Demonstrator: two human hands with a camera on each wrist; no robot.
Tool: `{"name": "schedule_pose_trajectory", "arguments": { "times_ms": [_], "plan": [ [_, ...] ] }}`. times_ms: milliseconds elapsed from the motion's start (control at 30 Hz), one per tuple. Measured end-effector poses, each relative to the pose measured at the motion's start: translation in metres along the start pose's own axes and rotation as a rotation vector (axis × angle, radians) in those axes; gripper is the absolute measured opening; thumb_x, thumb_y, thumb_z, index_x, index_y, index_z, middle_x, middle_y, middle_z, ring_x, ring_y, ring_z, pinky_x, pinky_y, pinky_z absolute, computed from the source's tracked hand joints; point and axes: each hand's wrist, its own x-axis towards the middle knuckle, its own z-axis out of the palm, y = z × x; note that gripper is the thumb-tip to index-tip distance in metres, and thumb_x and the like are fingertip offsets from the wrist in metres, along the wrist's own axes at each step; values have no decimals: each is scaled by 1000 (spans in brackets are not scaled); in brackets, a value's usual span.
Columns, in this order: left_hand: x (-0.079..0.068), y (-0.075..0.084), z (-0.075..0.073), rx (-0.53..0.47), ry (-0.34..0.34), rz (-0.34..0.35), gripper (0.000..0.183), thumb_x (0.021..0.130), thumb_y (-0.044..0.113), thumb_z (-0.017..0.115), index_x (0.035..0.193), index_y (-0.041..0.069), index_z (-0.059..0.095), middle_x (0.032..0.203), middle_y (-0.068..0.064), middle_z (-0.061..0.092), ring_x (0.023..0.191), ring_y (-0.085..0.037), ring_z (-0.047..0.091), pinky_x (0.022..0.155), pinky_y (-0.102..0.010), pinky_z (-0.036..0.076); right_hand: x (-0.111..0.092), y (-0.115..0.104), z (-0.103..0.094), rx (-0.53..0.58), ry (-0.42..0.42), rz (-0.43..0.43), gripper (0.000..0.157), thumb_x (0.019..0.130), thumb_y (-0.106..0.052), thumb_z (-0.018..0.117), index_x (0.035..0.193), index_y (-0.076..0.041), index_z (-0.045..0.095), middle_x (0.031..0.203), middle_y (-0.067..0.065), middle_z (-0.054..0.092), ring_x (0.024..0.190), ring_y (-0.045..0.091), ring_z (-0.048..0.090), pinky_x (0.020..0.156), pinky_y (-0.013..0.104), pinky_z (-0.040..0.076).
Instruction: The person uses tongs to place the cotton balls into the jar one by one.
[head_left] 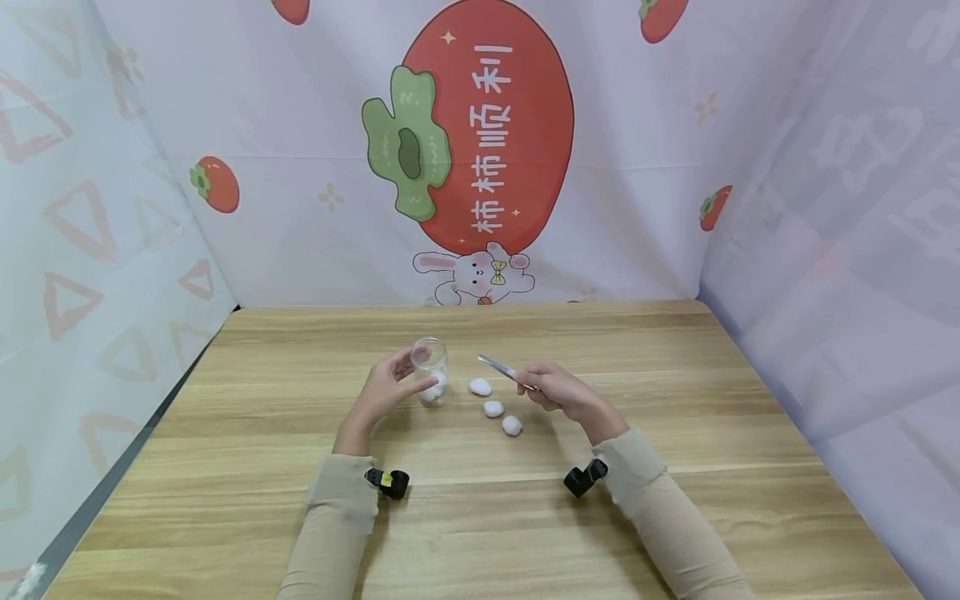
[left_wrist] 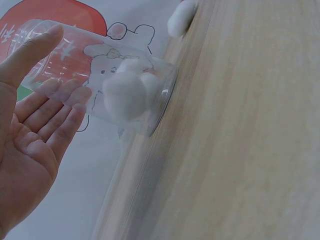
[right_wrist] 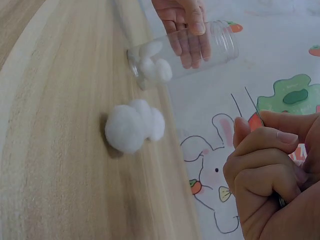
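Note:
A clear, lidless jar (head_left: 431,358) stands upright on the table with several white cotton balls (left_wrist: 129,92) at its bottom. My left hand (head_left: 388,387) holds it from the left, thumb on the near side and fingers behind. In my right hand (head_left: 558,390) is a pair of metal tweezers (head_left: 497,365), pinched between thumb and fingers. Its tips point left toward the jar, above the table, slightly apart with nothing between them in the right wrist view. Three loose cotton balls lie in a slanting row between the hands: far (head_left: 480,387), middle (head_left: 493,408) and near (head_left: 512,426).
The wooden table (head_left: 480,525) carries all these things. A printed cloth (head_left: 300,100) with a large red persimmon and a rabbit hangs behind its far edge, and more cloth hangs at both sides. Each wrist wears a small black camera (head_left: 399,484).

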Motion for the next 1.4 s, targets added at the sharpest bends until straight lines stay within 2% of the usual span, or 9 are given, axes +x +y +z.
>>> {"name": "schedule_pose_trajectory", "arguments": {
  "times_ms": [333,500,667,900,1400],
  "plan": [
    [4,-10,-1,4,13,13,63,82,25,78,136,8,52,141,-16,55,135,-33,50,118,-43,40,3,11,-4,-19,23,40,27,101,-21,44,81,-7,55,51,-9,31,43,3,21,40,15,18],
    [4,-9,-1,14,16,-5,62,81,26,78,135,8,52,141,-15,56,135,-33,49,118,-43,40,4,18,-5,-46,40,35,28,101,-21,44,82,-5,57,54,-7,34,46,5,24,42,17,19],
    [3,-8,-1,11,16,-9,62,81,25,78,135,8,52,141,-15,55,136,-33,49,118,-43,40,5,22,-5,-43,68,71,28,100,-23,46,85,-2,58,57,-5,36,47,6,26,43,17,20],
    [4,-9,-1,18,15,-8,65,81,25,78,137,7,50,142,-16,54,136,-34,48,118,-43,40,8,30,-5,-42,73,89,29,99,-21,47,89,3,60,54,-7,36,45,4,26,41,16,20],
    [4,-9,-1,19,17,-7,63,81,25,78,136,8,51,141,-16,55,135,-34,49,118,-43,40,7,44,-8,-65,70,170,31,99,-27,49,77,-8,59,49,-9,35,43,3,26,40,15,21]
  ]
}}
